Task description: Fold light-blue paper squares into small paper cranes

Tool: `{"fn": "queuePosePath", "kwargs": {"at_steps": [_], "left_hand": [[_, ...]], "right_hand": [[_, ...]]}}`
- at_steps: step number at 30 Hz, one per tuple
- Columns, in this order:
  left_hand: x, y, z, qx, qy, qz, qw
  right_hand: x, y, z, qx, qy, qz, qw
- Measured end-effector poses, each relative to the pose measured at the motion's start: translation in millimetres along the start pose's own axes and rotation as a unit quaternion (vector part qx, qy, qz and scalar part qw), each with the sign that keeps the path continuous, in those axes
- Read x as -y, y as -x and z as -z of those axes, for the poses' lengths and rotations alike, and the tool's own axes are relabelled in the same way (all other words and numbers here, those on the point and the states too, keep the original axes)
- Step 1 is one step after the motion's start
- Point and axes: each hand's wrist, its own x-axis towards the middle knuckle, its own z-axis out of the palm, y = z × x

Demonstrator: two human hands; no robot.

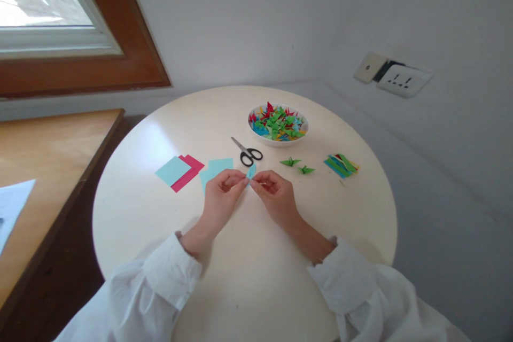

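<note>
Between my two hands, over the middle of the table, is a small folded piece of light blue paper point(251, 171). My left hand point(223, 192) pinches its left side with thumb and forefinger. From the right, my right hand point(277, 192) pinches it the same way, and the fingertips of both hands nearly meet. Light blue paper sheets point(221, 164) lie just behind my left hand, partly hidden by it. Scissors point(247, 152) with black handles rest beyond the folded paper. Two green paper cranes point(290, 162) lie to the right of the scissors.
A white bowl point(278, 142) full of colourful paper cranes stands at the back. Light blue and dark pink squares point(188, 173) overlap at the left. Coloured paper strips point(341, 165) are stacked at the right of the round white table point(248, 278). A wooden desk point(52, 155) stands left.
</note>
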Motion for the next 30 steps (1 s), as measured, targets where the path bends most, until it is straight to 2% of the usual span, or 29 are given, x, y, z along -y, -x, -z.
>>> {"fn": "queuePosePath", "kwargs": {"at_steps": [11,17,22,27,30], "left_hand": [[1.3,0.1,-1.2,0.025,0.031,0.019,0.999],[3.7,-1.3,0.0,0.032,0.021,0.026,0.999],[2.6,-2.9,1.1,0.043,0.011,-0.004,0.999],[7.3,-4.6,2.7,0.026,-0.056,-0.032,0.998],[11.8,-4.7,1.9,0.028,-0.061,-0.031,0.997]], "right_hand": [[0.1,-0.8,1.1,0.002,-0.024,0.001,1.000],[-0.5,-0.8,1.9,0.010,0.026,0.024,0.999],[0.9,0.6,2.5,0.011,0.081,0.047,0.996],[5.1,1.9,2.1,-0.008,0.149,0.080,0.985],[7.9,2.6,1.9,-0.014,0.198,0.119,0.973]]}}
